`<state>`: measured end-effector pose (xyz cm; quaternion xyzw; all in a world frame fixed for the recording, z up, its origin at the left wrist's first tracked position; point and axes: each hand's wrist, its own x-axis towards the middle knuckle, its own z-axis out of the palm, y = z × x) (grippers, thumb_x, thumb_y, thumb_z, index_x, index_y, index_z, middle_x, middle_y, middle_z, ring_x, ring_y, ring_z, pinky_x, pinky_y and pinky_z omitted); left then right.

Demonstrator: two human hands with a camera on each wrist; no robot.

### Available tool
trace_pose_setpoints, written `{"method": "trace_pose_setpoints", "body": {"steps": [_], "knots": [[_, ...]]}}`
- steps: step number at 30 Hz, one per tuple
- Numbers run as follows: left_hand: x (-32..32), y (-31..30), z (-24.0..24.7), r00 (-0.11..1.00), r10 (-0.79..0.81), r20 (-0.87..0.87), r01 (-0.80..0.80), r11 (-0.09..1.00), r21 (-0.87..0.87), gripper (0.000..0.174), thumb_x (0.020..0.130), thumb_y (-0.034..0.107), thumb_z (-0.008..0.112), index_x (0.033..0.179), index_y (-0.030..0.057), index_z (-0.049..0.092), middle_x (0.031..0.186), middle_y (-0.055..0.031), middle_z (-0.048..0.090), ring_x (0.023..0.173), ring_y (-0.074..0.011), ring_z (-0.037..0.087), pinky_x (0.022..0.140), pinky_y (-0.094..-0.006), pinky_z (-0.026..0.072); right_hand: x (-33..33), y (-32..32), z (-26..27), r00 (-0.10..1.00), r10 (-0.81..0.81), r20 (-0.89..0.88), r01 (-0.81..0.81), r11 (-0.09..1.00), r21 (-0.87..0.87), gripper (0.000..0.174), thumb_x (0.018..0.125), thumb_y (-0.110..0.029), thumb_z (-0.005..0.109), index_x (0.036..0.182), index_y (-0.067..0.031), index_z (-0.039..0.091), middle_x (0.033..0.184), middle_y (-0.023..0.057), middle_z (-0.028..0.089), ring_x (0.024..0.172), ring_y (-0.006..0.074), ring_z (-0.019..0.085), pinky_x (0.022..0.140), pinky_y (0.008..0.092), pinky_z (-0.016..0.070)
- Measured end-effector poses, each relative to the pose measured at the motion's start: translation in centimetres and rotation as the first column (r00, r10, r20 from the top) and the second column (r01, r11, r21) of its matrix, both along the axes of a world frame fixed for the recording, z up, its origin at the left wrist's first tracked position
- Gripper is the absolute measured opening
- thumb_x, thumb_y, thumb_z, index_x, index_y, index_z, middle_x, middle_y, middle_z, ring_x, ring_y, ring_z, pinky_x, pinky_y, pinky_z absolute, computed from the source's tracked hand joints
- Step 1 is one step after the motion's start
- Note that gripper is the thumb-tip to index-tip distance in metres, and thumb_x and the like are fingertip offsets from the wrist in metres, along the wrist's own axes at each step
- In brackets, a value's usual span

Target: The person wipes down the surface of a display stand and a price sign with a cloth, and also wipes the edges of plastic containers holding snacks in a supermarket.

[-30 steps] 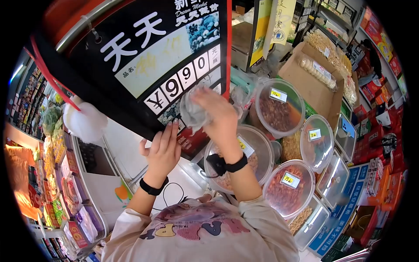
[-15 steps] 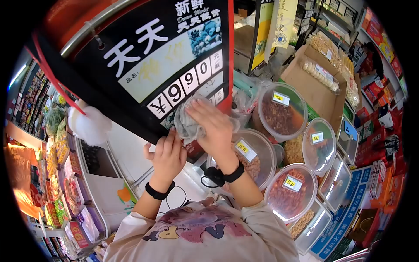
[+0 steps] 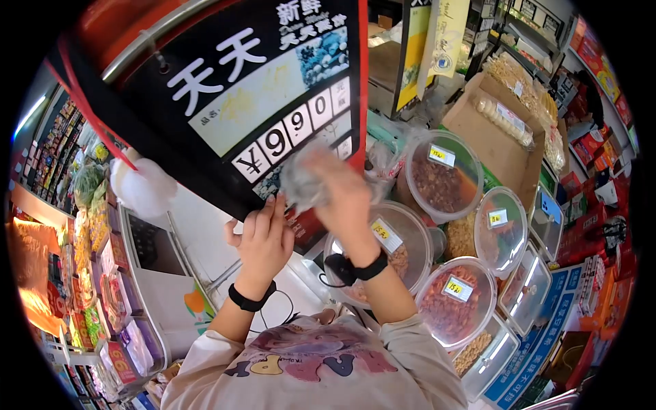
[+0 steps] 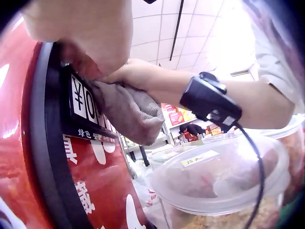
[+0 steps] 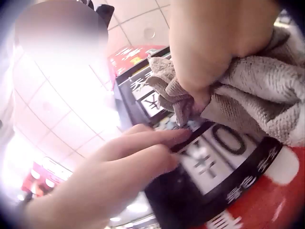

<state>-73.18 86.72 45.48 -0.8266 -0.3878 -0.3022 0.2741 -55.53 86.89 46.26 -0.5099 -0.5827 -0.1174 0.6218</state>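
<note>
Wiping looks under way, not finished. On the price board [image 3: 217,171], faint yellow writing [image 3: 239,104] shows at eleven o'clock from the cloth; whether it should come off, I cannot tell. The left hand [image 3: 263,244], fingers slightly spread, rests on the board's lower edge at seven o'clock. The bunched grey cloth [image 3: 301,186] lies against the lower price strips, beneath the right hand's [image 3: 342,195] extended, blurred fingers.

In the head view, the right hand [image 3: 340,188] and grey cloth [image 3: 303,181] are blurred; the cloth partly covers the price sign [image 3: 273,85]. The left wrist view's top edge crops the left hand [image 4: 83,31].
</note>
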Motion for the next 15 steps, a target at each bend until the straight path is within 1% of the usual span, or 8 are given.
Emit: {"method": "trace_pose_setpoints", "body": {"steps": [2,3,6,8,9,12,14,15], "knots": [[-0.3,0.3,-0.4,1.0,0.0,-0.02,0.0,1.0,-0.016,0.051,0.076,0.024,0.063,0.126,0.0154,0.066,0.112,0.0046,0.063,0.095,-0.0094,0.055,0.098,-0.0453,0.0219,0.1,-0.2,-0.4,0.998,0.053,0.019,-0.053,0.998,-0.03,0.042,0.067,-0.002,0.074,0.108,-0.0096,0.068,0.109,0.0125,0.07,0.105,0.0299,0.067,0.088,0.0379,0.0537],[-0.1,0.2,-0.2,1.0,0.014,-0.021,-0.014,1.0,-0.001,0.051,0.076,0.023,0.063,0.125,0.0152,0.066,0.111,0.0049,0.063,0.095,-0.0093,0.055,0.098,-0.0449,0.0221,0.5,0.0,-0.5,0.996,0.083,0.034,-0.082,0.996,-0.041,0.042,0.069,-0.003,0.075,0.11,-0.0077,0.068,0.112,0.0144,0.07,0.104,0.0304,0.068,0.088,0.0384,0.0539],[0.0,0.1,0.3,1.0,0.004,-0.027,-0.004,1.0,0.012,0.05,0.076,0.022,0.063,0.126,0.0154,0.066,0.11,0.0052,0.063,0.094,-0.009,0.055,0.097,-0.0444,0.0225,2.7,1.0,-0.4,0.973,-0.138,-0.188,0.107,0.981,-0.164,0.045,0.064,-0.002,0.073,0.107,-0.0124,0.068,0.102,0.0094,0.072,0.098,0.03,0.069,0.082,0.0362,0.0544],[0.1,-0.1,0.5,1.0,-0.001,-0.023,0.001,1.0,0.003,0.05,0.076,0.021,0.062,0.126,0.0153,0.066,0.11,0.0051,0.063,0.094,-0.0091,0.055,0.097,-0.0442,0.0227,5.1,1.7,0.2,0.91,-0.171,-0.377,0.054,0.952,-0.3,0.047,0.064,-0.002,0.074,0.109,-0.0136,0.067,0.103,0.01,0.072,0.093,0.0303,0.069,0.078,0.0356,0.0549],[0.2,-0.1,0.6,1.0,-0.004,-0.019,0.004,1.0,0.0,0.05,0.076,0.021,0.062,0.126,0.0153,0.066,0.11,0.0051,0.063,0.094,-0.0091,0.055,0.097,-0.0441,0.0228,5.9,2.2,0.3,0.945,-0.142,-0.295,0.084,0.976,-0.2,0.045,0.065,-0.002,0.073,0.108,-0.015,0.067,0.103,0.0099,0.072,0.092,0.0292,0.069,0.076,0.0346,0.0551],[0.3,-0.2,0.6,1.0,-0.003,-0.003,0.003,1.0,0.009,0.049,0.076,0.02,0.062,0.124,0.0147,0.067,0.109,0.0048,0.063,0.094,-0.0099,0.055,0.097,-0.0444,0.0232,5.1,1.5,0.0,0.99,-0.026,-0.14,0.018,0.998,-0.063,0.049,0.064,0.002,0.069,0.109,-0.0157,0.068,0.106,0.0098,0.071,0.095,0.0298,0.068,0.079,0.0362,0.0546],[0.3,-0.2,0.5,1.0,-0.015,0.021,0.015,1.0,-0.008,0.051,0.074,0.017,0.063,0.125,0.0145,0.066,0.108,0.0041,0.062,0.094,-0.0117,0.055,0.097,-0.0443,0.0222,2.6,-0.4,0.0,1.0,-0.003,-0.006,0.002,0.986,-0.165,0.044,0.065,0.004,0.069,0.107,-0.0093,0.068,0.112,0.0129,0.07,0.107,0.029,0.067,0.091,0.0363,0.0532],[0.4,-0.2,0.5,0.999,-0.021,0.031,0.022,1.0,-0.013,0.052,0.073,0.015,0.064,0.125,0.0144,0.066,0.107,0.0037,0.062,0.094,-0.0126,0.055,0.097,-0.0442,0.0218,1.0,-0.9,-0.3,0.998,0.057,0.008,-0.055,0.989,-0.138,0.044,0.065,0.004,0.069,0.107,-0.0096,0.069,0.114,0.0126,0.07,0.109,0.0289,0.066,0.092,0.0368,0.0529]]}}
